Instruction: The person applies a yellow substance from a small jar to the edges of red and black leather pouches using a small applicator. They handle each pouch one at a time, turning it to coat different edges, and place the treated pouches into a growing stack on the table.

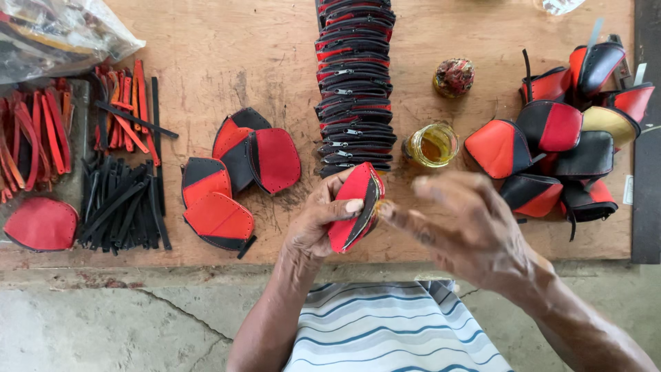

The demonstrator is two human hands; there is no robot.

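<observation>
Fingers [342, 207] of left hand [318, 222] clamped on one red-black pouch [357, 207]; right hand [468, 231] blurred, indeterminate.

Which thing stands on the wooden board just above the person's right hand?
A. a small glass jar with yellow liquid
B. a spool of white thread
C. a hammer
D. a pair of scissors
A. The small glass jar with yellow liquid stands on the wooden board just above the blurred right hand, beside the row of zipper pieces.
</observation>
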